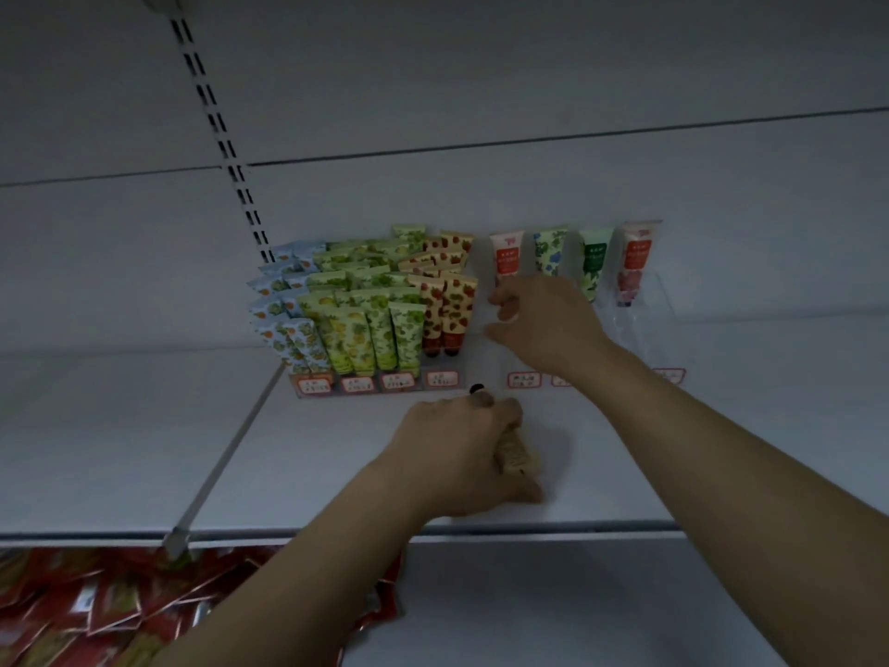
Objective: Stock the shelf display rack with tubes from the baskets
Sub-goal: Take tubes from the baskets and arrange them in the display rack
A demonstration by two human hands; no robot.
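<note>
— Where did the tubes stand?

— Most stood in the display rack (665, 295) against the back edge of the shelf (120, 426). Its left half was packed: blue-and-orange tubes (284, 305) at the left end, then green tubes (365, 300), then strawberry tubes (447, 300). The clear right half held only four at the very back: a red tube (507, 255), a blue-flowered tube (548, 252), a dark green tube (594, 262) and a pink tube (635, 267).

— And the hands?

— The left hand (457, 454) hung over the middle of the shelf, nearer the front edge, just before the rack's price labels (442, 377). Its grip was closed round some beige tubes (514, 454), and a black cap (476, 389) stuck out above the knuckles. How many it held, I could not tell.

— The right one?

— The right hand (543, 320) reached into the clear half of the rack, just beside the strawberry tubes and below the red tube. Its fingers (505, 305) were curled, but whether that grip held anything I could not tell; the picture was dim and blurred there.

— Anything else?

— Red packets (96, 608) lay heaped under the shelf's front left corner.
</note>
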